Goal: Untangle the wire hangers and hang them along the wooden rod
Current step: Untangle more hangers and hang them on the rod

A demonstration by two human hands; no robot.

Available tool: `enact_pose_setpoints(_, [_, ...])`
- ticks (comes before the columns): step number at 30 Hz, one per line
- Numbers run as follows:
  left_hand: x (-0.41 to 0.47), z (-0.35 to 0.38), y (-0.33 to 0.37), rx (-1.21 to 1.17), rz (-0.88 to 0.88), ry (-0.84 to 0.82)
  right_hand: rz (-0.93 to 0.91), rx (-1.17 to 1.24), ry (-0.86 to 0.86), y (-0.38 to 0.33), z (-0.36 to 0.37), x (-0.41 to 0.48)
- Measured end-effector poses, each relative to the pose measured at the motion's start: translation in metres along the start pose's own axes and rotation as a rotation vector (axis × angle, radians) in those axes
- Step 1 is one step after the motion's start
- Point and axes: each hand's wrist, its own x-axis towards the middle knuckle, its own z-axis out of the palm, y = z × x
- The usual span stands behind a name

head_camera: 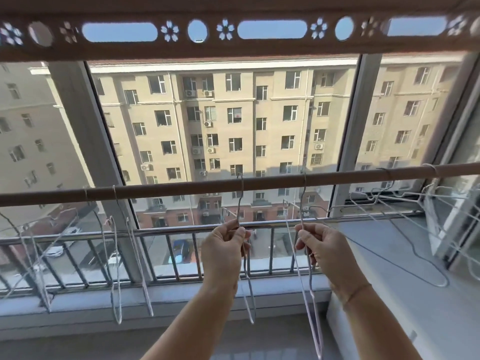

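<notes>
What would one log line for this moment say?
left hand: pinches first hanger, hooked on wooden rod | right hand: pinches second hanger, also hooked

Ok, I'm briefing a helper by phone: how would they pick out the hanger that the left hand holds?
Follow the wooden rod across the window to its middle, where two wire hangers hook over it. Take the left hanger, pinched by the left hand; the right hand holds its neighbour, and hangers further left hang untouched.

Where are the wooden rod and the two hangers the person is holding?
wooden rod [181, 188]: head view, bare stretch left of the two held hooks.
left hanger [239, 203]: head view, neck above the left hand [226, 245].
right hanger [302, 203]: head view, neck above the right hand [319, 245].
</notes>
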Motion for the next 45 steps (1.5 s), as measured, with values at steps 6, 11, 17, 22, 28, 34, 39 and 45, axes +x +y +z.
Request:
enact_pose_setpoints(6, [-0.002, 0.041, -0.009, 0.009, -0.019, -0.052, 0.002, -0.012, 0.012, 0.004, -0.020, 0.008])
enact_pose_setpoints(11, [0.001, 0.056, -0.015, 0.027, -0.028, -0.043, 0.017, -0.035, -0.013, 0.009, -0.030, 0.013])
enact_pose_setpoints(17, [0.000, 0.056, -0.016, -0.002, -0.023, -0.005, 0.019, -0.024, -0.068, 0.014, -0.035, 0.019])
enact_pose_setpoints(22, [-0.001, 0.051, -0.016, 0.037, -0.004, 0.027, -0.007, -0.157, -0.065, 0.019, -0.036, 0.018])
enact_pose_setpoints(28, [-0.001, 0.026, -0.014, 0.102, 0.041, 0.104, -0.277, -0.465, 0.243, -0.001, -0.025, -0.004])
enact_pose_setpoints(34, [0.002, -0.029, 0.002, 0.108, 0.166, 0.202, -0.500, -0.377, 0.159, -0.033, 0.027, -0.032])
enact_pose_setpoints(39, [0.005, -0.099, 0.020, 0.146, 0.333, 0.305, -0.480, -0.304, -0.071, -0.038, 0.107, -0.050])
enact_pose_setpoints(45, [0.024, -0.180, 0.029, 0.234, 0.371, 0.405, -0.345, -0.314, -0.170, -0.030, 0.206, -0.050])
